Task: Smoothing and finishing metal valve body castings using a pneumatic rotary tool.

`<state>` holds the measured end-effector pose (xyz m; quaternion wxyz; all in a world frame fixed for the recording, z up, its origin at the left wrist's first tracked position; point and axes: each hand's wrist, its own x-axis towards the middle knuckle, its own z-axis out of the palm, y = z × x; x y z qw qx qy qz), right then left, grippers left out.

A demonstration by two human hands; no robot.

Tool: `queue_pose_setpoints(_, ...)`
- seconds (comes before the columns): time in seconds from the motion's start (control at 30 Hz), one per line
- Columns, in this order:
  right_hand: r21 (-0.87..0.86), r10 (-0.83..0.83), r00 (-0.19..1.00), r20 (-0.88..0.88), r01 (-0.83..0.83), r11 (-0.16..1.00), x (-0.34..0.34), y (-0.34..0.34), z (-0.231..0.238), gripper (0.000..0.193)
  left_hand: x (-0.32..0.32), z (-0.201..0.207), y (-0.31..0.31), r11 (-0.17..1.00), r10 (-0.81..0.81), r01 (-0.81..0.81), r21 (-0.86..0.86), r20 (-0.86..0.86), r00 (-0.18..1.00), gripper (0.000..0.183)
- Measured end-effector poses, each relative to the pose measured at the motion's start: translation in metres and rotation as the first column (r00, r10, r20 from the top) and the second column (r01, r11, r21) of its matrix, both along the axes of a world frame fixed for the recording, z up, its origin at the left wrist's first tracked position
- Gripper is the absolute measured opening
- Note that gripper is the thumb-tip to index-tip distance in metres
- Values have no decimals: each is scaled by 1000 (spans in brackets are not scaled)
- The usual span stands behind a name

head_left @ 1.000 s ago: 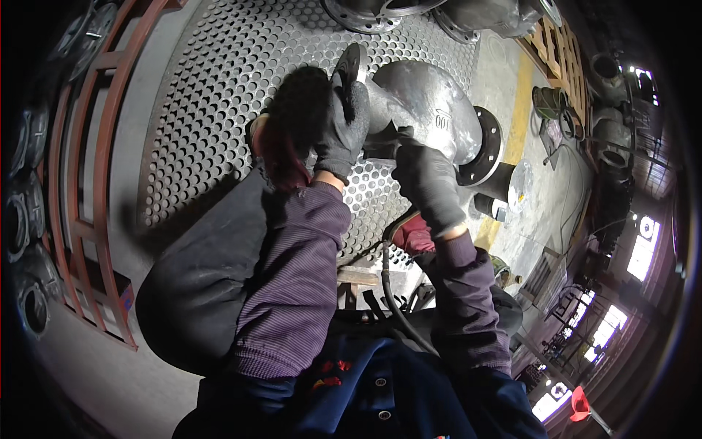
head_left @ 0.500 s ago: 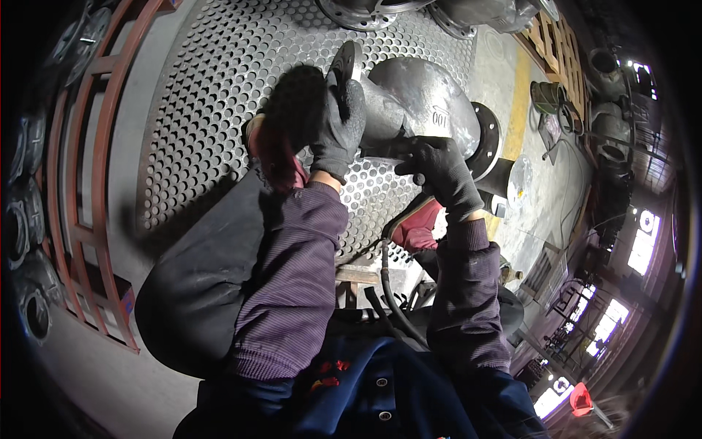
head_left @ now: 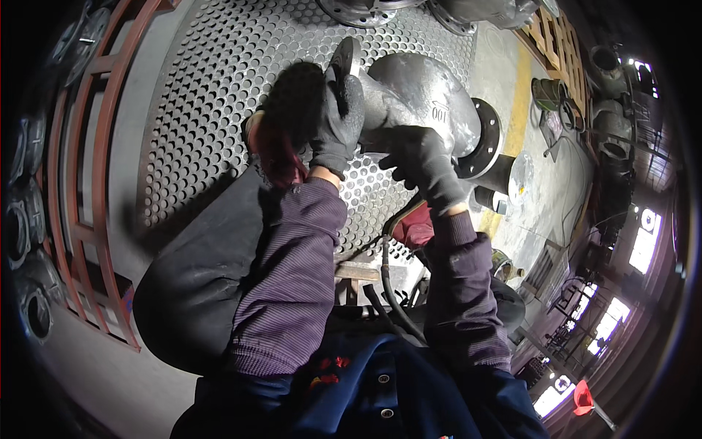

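Valve body (head_left: 420,84) lies over the dotted mat (head_left: 212,110). Your left hand (head_left: 339,121) has fingers curled around its end ring (head_left: 346,57); your right hand's (head_left: 424,159) bend halfway, their hold hidden. If your left slips, it might roll, pinching you.

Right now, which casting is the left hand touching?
The central casting, its black flange to the right: the left hand is on its left end, while no hand touches the others.
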<state>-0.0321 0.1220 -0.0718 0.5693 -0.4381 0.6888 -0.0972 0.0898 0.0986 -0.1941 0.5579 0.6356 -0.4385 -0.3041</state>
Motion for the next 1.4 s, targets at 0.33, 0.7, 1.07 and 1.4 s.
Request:
queue_pose_setpoints(0.33, -340, 294, 904, -309, -394, 854, -43, 71, 3, 33, -1, -12, 3, 1000, 9, -8, -21, 10, 1000, 57)
queue_pose_setpoints(0.7, 201, 507, -135, -851, -977, 77, -32, -15, 13, 31, -7, -48, -12, 990, -17, -18, -143, -244, 970, 66)
queue_pose_setpoints(1.07, 98, 390, -73, -918, -994, 45, -42, -20, -13, 14, -9, -34, -5, 997, 66, -65, -44, 17, 998, 48)
queue_pose_setpoints(1.4, -35, 555, 131, -822, -983, 179, -42, -2, 57, 37, 15, -29, 6, 992, 100, -77, -98, 253, 962, 53)
